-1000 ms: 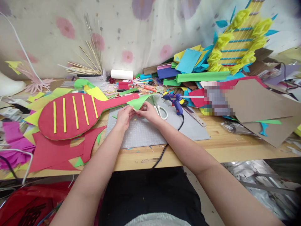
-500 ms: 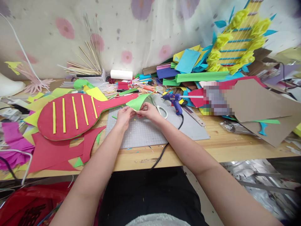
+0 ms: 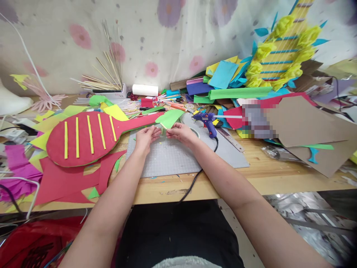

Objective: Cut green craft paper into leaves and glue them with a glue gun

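A green paper sheet is at the far edge of the grey cutting mat, with a short pale-yellow strip at its near corner. My right hand pinches the sheet at this corner beside the strip; the exact grip is partly hidden. To its left, my left hand has its fingers stretched out, close to a tiny green piece between the hands. Scissors lie partly hidden behind my right hand. A purple glue gun rests to the right.
A red guitar-shaped cutout with yellow strips lies left, above red scraps. A metal ruler and a black cable cross the mat. Brown cardboard is piled right; a yellow-flowered guitar leans behind.
The green sheet has swung to the right and lies flatter, its near corner now at my right hand. My left hand has come off it and its fingers have straightened; a gap separates the hands.
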`<action>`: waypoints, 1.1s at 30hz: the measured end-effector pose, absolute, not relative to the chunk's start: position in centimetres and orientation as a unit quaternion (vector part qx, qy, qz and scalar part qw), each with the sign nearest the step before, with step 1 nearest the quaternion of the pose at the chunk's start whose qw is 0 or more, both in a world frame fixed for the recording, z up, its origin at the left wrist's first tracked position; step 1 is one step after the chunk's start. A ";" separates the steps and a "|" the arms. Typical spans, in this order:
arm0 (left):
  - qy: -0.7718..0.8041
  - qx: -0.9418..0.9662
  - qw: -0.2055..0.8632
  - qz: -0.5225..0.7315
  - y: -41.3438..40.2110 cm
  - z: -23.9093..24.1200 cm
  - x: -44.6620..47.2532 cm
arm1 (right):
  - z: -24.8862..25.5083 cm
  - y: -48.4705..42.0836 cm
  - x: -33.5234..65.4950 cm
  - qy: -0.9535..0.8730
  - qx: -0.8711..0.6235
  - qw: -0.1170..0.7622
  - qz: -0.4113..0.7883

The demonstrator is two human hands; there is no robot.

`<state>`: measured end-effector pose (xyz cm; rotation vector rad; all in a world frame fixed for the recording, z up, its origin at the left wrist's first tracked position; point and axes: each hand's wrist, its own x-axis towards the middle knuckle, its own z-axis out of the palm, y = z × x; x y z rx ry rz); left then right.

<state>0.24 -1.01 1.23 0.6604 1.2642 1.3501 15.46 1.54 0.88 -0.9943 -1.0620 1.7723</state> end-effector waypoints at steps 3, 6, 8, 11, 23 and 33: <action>0.518 0.317 0.570 0.553 -1.2 0.8 0.7 | 1.0 1.6 15.6 -0.411 -0.387 0.401 0.721; 0.493 0.340 0.576 0.556 -1.4 0.8 1.1 | 1.0 1.6 15.7 -0.406 -0.381 0.384 0.736; 0.485 0.334 0.587 0.555 -1.4 0.9 1.2 | 1.1 1.5 15.7 -0.406 -0.381 0.373 0.742; 0.480 0.310 0.604 0.555 -1.4 1.0 1.3 | 1.3 1.4 15.5 -0.400 -0.390 0.361 0.747; 0.499 0.269 0.583 0.582 -1.1 0.9 1.4 | 1.5 0.7 14.7 -0.423 -0.406 0.359 0.726; 0.496 0.294 0.538 0.615 -0.6 0.4 1.1 | 0.3 0.7 14.2 -0.446 -0.381 0.389 0.711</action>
